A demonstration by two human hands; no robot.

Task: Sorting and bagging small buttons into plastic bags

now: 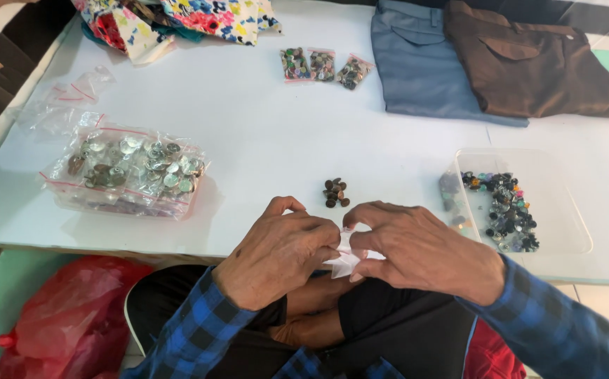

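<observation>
Your left hand (pixel 276 256) and right hand (pixel 417 249) meet at the near edge of the bench (pixel 262 133), just over your lap. Both are closed on a small clear bag (pixel 345 256): the fingers of each hand pinch it from its own side, and the bag's crumpled lower corner hangs below your thumbs. Whether anything is inside the bag, you cannot tell from here.

Just beyond your hands, on the bench, lies a small heap of dark buttons (pixel 335 192), apart from everything else. To your right sits a clear tray (pixel 564 210) with mixed dark and coloured buttons gathered along its left side. To your left lie large clear bags of silvery buttons (pixel 128 168), with empty clear bags (pixel 66 105) just behind them.

Farther back, near the middle of the bench, three small bags of buttons (pixel 322 67) lie side by side. Beside them on the right are folded blue trousers (pixel 424 70), with brown trousers (pixel 529 67) overlapping their right edge. Flowered cloth (pixel 178 21) is bunched at the far left. On the floor by your left knee sits a red plastic bag (pixel 66 316).
</observation>
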